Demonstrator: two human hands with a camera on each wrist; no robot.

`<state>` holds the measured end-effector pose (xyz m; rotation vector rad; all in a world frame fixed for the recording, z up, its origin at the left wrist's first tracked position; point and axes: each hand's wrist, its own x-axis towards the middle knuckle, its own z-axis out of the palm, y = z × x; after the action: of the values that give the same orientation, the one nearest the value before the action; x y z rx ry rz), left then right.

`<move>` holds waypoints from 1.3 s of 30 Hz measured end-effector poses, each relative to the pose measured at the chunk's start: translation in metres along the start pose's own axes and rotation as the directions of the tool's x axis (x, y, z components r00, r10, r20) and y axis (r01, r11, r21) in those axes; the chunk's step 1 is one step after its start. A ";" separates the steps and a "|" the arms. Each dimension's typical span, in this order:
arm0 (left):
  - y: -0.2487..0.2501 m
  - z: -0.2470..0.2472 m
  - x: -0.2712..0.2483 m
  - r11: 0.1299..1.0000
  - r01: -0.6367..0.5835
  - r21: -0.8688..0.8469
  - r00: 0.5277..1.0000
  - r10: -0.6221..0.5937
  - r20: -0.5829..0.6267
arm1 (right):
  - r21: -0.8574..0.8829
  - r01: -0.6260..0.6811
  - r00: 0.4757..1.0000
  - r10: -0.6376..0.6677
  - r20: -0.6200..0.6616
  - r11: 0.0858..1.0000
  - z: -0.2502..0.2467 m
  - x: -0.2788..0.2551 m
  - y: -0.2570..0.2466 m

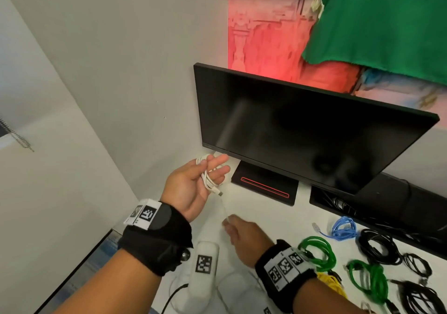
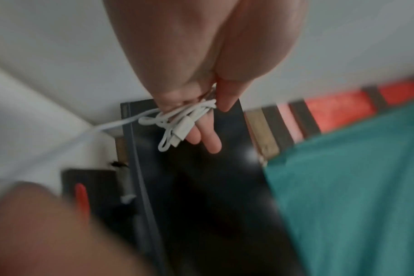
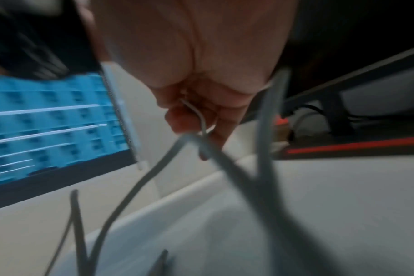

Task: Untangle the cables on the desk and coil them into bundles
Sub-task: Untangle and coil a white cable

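Here the left hand [image 1: 191, 187] is raised palm-up in front of the dark monitor [image 1: 302, 129], its fingers [image 2: 210, 138] nearly straight, with the white cable [image 1: 209, 178] looped round them in a small coil and one plug end hanging off it. A taut run of that cable leads down to the right hand [image 1: 244, 237], whose fingers [image 3: 189, 121] are curled and pinch it above the white tabletop [image 1: 271, 219]. Green coils [image 1: 319, 253], a blue coil [image 1: 343, 229] and black coils [image 1: 379, 248] lie on the tabletop to the right.
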<state>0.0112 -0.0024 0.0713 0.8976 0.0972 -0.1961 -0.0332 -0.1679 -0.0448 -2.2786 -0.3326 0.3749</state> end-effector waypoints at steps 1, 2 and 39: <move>-0.005 -0.001 0.002 0.991 -0.014 0.131 1.000 0.016 -0.016 | -0.030 0.059 0.995 -0.057 0.077 0.998 0.004 -0.004 -0.008; -0.012 -0.003 0.002 0.962 -0.004 0.275 1.000 0.011 -0.024 | -0.055 0.126 0.986 -0.119 0.115 0.990 0.005 -0.007 -0.016; -0.007 -0.046 -0.029 0.807 0.303 0.507 0.939 -0.343 -0.015 | 0.360 -0.234 0.862 0.364 -0.353 0.903 -0.056 0.021 0.004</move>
<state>-0.0192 0.0335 0.0419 1.3963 0.1296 -0.5984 0.0073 -0.2002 -0.0146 -2.0306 0.2917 0.0807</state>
